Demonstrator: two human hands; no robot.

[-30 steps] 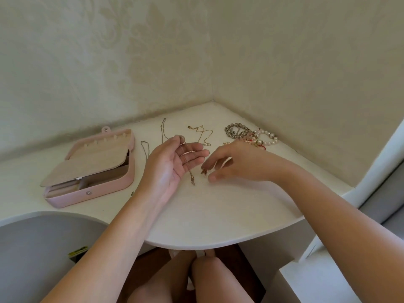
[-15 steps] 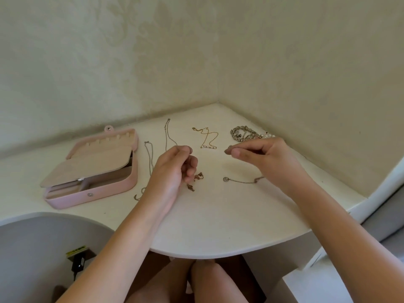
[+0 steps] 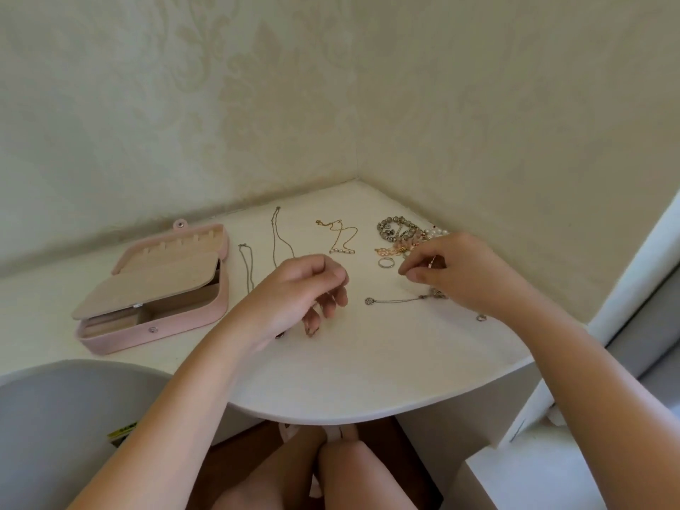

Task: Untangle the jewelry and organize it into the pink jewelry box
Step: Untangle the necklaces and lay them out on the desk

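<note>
1. Left hand [image 3: 305, 288]: fingers curled, pinching fine gold chain [image 3: 311, 331].
2. Right hand [image 3: 452, 274]: pinching small gold piece [image 3: 432, 262].
3. Pink jewelry box [image 3: 184, 323]: open, left of both hands; tangled jewelry [image 3: 401, 233] just beside right hand.

pink jewelry box [image 3: 165, 331]: lid open, bench [image 3: 368, 362] left | thin chains [image 3: 342, 251]: spread apart, centre | bracelet heap [image 3: 401, 230]: tangled, back right

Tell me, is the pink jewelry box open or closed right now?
Open. The pink jewelry box has its lid swung back, and compartments show under its raised beige inner flap.
</note>
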